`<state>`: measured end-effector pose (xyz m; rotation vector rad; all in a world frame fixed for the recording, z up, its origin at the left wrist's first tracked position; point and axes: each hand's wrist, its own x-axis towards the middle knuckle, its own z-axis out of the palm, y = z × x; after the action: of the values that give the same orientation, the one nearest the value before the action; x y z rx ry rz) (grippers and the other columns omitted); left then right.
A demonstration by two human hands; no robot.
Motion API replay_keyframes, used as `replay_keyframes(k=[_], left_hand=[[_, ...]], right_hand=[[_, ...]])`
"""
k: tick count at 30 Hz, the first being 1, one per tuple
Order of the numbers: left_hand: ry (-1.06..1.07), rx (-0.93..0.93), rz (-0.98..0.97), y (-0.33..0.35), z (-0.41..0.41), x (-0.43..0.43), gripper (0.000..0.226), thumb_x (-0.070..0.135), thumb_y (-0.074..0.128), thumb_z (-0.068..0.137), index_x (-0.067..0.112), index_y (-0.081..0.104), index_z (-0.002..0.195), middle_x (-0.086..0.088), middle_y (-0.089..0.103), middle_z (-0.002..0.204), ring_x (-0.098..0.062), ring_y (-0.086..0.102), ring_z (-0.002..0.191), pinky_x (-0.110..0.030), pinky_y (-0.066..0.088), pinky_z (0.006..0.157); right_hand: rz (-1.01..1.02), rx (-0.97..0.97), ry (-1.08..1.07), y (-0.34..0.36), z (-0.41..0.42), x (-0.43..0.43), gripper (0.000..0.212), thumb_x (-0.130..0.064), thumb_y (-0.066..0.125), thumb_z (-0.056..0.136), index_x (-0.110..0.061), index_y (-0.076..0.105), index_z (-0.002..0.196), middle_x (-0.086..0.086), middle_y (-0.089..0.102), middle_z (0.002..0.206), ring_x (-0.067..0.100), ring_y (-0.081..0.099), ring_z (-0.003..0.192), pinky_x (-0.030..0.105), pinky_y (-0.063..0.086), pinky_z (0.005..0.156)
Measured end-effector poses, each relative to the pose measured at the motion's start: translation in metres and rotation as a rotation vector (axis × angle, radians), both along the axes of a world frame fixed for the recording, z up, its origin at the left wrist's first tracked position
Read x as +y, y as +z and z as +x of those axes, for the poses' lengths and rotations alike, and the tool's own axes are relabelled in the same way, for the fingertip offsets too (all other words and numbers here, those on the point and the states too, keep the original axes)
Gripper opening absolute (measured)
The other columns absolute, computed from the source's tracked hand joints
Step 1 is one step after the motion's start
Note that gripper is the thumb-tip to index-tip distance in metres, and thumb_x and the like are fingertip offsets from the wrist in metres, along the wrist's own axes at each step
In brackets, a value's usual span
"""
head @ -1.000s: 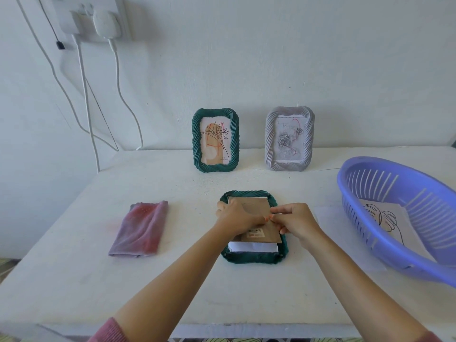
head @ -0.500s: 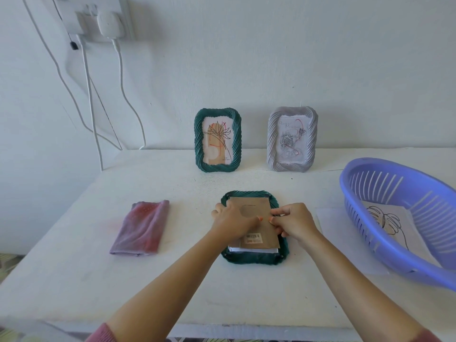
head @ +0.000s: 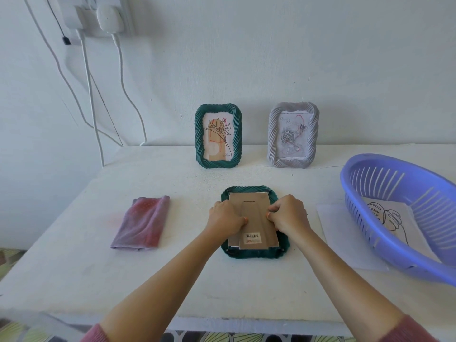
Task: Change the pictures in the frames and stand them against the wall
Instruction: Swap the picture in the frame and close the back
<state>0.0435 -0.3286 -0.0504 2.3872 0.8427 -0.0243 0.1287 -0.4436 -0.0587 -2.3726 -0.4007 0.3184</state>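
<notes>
A barcode sticker (head: 252, 238) sits on the brown backing board (head: 254, 218) of the face-down green frame (head: 255, 254), its digits too small to read. On the picture in the grey frame (head: 293, 134), faint script looks like "Rose", the rest illegible.

One head-worn camera looks forward and down, close over the table (head: 74, 280).

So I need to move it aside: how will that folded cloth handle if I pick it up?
The folded cloth looks thin and soft, so probably floppy and light. Grabbed by one edge, its folds would likely fall open. It lies flat, so it shouldn't roll.
</notes>
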Motion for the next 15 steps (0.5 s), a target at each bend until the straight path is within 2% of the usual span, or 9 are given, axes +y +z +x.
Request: replay_keyframes(k=[2, 7, 12, 15], left_hand=[[0.002, 0.006, 0.004, -0.0012, 0.0001, -0.0003, 0.043, 0.026, 0.059, 0.087, 0.0, 0.052, 0.12, -0.015, 0.054, 0.124, -0.029, 0.047, 0.118, -0.039, 0.04, 0.102], [0.001, 0.003, 0.017, -0.0032, 0.0008, -0.001, 0.037, 0.027, 0.06, 0.085, 0.001, 0.056, 0.112, -0.015, 0.055, 0.119, -0.029, 0.047, 0.113, -0.039, 0.041, 0.1], [0.003, -0.005, 0.028, -0.0029, -0.0003, -0.0026, 0.036, 0.028, 0.059, 0.086, 0.002, 0.056, 0.111, -0.015, 0.054, 0.118, -0.028, 0.045, 0.114, -0.037, 0.04, 0.098], [0.025, -0.031, -0.019, -0.0043, -0.0037, -0.0024, 0.042, 0.031, 0.06, 0.086, 0.005, 0.054, 0.118, -0.013, 0.045, 0.124, -0.028, 0.045, 0.114, -0.035, 0.042, 0.097]], right_hand=[[-0.051, -0.018, 0.004, 0.0, 0.0001, 0.0016, 0.02, -0.009, 0.062, 0.084, -0.01, 0.069, 0.103, 0.009, 0.069, 0.11, 0.028, 0.066, 0.093, 0.028, 0.051, 0.075], [-0.142, -0.043, 0.01, 0.0011, 0.0014, 0.0046, 0.019, -0.012, 0.061, 0.084, -0.015, 0.068, 0.102, 0.009, 0.07, 0.101, 0.028, 0.067, 0.088, 0.024, 0.044, 0.068], [-0.148, -0.049, 0.024, 0.0016, 0.0022, 0.003, 0.016, -0.014, 0.063, 0.082, -0.016, 0.068, 0.098, 0.008, 0.071, 0.096, 0.028, 0.068, 0.085, 0.028, 0.049, 0.071], [-0.114, -0.048, 0.057, 0.0019, 0.0028, 0.0002, 0.013, -0.012, 0.064, 0.081, -0.015, 0.069, 0.093, 0.009, 0.072, 0.094, 0.029, 0.069, 0.084, 0.03, 0.054, 0.072]])
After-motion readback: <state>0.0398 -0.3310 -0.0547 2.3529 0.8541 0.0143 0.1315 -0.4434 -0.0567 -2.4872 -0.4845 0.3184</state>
